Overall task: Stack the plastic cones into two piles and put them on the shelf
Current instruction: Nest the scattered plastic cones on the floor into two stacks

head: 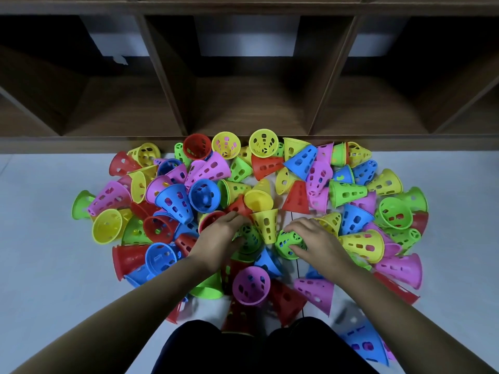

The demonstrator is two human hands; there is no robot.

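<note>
Several perforated plastic cones in red, yellow, green, blue and pink lie jumbled in a loose heap (189, 195) on the pale floor in front of a dark wooden shelf (248, 109). My left hand (221, 238) reaches into the middle of the heap and grips a green cone (249, 238). My right hand (316, 241) curls its fingers round another green cone (287, 242) lying on its side. A yellow cone (266, 225) stands between the two hands.
The shelf has open cubbies with upright dividers, its bottom board at floor level just behind the heap. A pink cone (251, 284) and red cones lie close to my knees (256, 346). Bare floor (48, 265) shows on the left and right.
</note>
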